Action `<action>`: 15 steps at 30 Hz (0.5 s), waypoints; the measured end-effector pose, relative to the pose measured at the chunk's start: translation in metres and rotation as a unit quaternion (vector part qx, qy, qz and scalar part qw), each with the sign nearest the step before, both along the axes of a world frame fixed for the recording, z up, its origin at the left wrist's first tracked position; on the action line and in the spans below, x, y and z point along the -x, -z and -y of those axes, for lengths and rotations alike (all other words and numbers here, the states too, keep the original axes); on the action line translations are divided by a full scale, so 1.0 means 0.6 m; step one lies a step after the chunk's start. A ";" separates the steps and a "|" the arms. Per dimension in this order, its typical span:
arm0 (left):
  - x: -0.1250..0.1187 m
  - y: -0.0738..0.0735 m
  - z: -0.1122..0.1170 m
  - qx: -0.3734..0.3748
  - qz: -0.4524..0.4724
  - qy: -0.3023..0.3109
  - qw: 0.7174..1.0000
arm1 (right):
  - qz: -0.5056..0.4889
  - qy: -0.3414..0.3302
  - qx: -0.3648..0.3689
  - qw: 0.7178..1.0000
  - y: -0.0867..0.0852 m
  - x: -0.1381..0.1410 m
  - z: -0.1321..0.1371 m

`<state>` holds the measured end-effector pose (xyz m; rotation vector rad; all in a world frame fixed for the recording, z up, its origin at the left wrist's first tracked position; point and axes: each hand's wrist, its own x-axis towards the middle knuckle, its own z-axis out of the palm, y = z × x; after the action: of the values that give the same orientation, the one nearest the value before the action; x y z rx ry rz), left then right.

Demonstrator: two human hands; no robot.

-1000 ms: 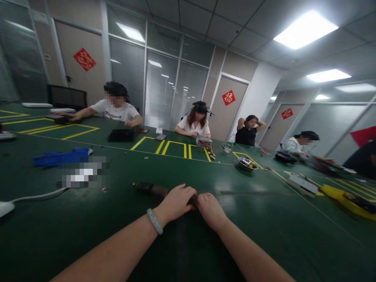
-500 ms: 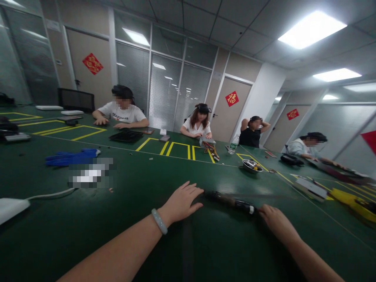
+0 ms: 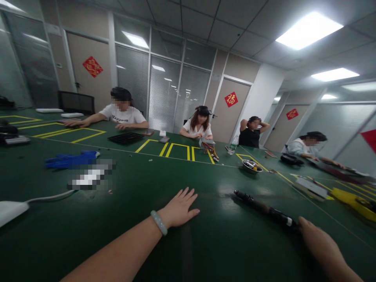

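Note:
My left hand, with a pale bangle on the wrist, lies palm down on the green table. Its fingers are spread and nothing is in them. On the right, my right hand is closed at the rear end of a long black electric screwdriver. The screwdriver slants away from me, its narrow tip pointing to the far left. Whether it rests on the tabletop or hangs just over it, I cannot tell. My right fingertips are partly hidden behind the hand.
A blue glove and a white device with a cable are at the left. A metal bowl of small parts, a water bottle and a yellow tray are at the right. Several people sit across the table.
My right hand has drawn the screwdriver right and towards me, away from my left hand. My left hand has shifted slightly left and nearer, fingers spreading. A co-worker's arm has reached out to the left.

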<state>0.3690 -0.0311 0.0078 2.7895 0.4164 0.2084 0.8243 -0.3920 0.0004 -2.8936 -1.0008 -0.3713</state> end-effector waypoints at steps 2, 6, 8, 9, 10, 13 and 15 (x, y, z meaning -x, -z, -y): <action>-0.001 0.001 0.000 0.002 -0.001 -0.001 1.000 | -0.007 0.006 0.063 0.998 -0.016 0.022 -0.022; -0.002 0.002 0.000 0.000 -0.001 -0.003 1.000 | 0.047 0.011 0.079 0.996 -0.057 0.136 -0.122; -0.002 0.003 0.000 -0.002 -0.001 -0.005 1.000 | 0.038 -0.085 0.039 0.995 -0.075 0.226 -0.193; -0.001 0.004 0.000 -0.005 -0.001 -0.005 1.000 | 0.012 -0.146 0.011 0.989 -0.081 0.275 -0.230; -0.001 0.005 -0.001 -0.009 0.001 -0.005 1.000 | -0.020 -0.199 -0.020 0.980 -0.086 0.324 -0.264; -0.005 0.019 -0.004 -0.038 0.021 -0.007 0.999 | -0.069 -0.365 -0.090 0.924 -0.085 0.459 -0.346; -0.011 0.038 -0.008 -0.066 0.034 0.004 0.997 | -0.095 -0.462 -0.088 0.877 -0.075 0.525 -0.378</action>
<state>0.3756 -0.0263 -0.0150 2.9023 0.3867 0.3390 0.5096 -0.1653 0.0456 -1.9106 -1.9759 -0.0890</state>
